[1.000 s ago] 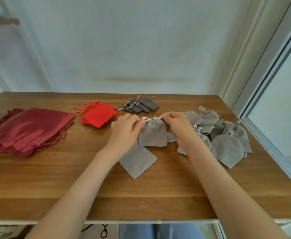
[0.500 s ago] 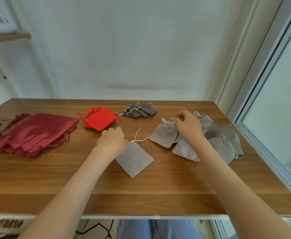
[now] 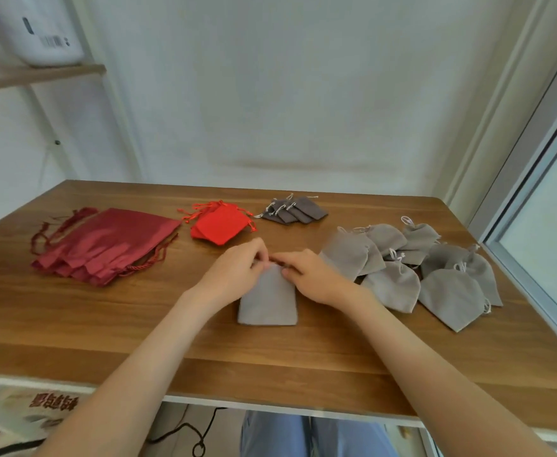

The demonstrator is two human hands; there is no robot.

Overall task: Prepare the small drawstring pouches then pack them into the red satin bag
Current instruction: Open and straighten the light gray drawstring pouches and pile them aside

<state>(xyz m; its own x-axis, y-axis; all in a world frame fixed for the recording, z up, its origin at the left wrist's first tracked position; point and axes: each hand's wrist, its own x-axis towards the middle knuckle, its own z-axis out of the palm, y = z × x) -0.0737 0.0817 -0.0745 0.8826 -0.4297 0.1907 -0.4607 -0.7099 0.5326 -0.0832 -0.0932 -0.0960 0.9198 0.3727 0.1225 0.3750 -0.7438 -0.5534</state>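
Light grey pouch (image 3: 267, 301), mouth not gathered. Lies flat near the middle of the wooden table (image 3: 105, 324), mouth pointing away, bottom edge toward the person. Sits squarely and apart from every other pouch.

Held at the mouth from both sides. Left hand (image 3: 237, 270) clamped on the top left of the hem, fingers curled down over it. Right hand (image 3: 313, 275) clamped on the top right in the same way, thumb and fingers pinching the fabric. Fingertips of both almost meeting above the hem. Cords hidden under the fingers; cannot tell whether slack or drawn.

Just right of the right hand, a heap of cinched light grey pouches (image 3: 448, 298), mouths gathered, pale cords showing. Overlapping one another and spreading toward the table's right edge.

Behind the hands, toward the far edge, a small fan of dark grey pouches (image 3: 292, 211), overlapped. Left of these and near them, a stack of bright red pouches (image 3: 222, 224) with thin red cords trailing from the top.

Farther left, well apart from the hands, a stack of dark red satin bags (image 3: 105, 245). Lying flat, with twisted cords along the right side and more cord ends at the back left.

Beyond the table, a pale wall (image 3: 270, 94). At upper left, a wooden shelf (image 3: 39, 75) bearing a white container (image 3: 39, 31) with a barcode label. At right, a window frame (image 3: 534, 192). Below the near edge, blue trousers (image 3: 303, 437) and a black cable (image 3: 184, 433).
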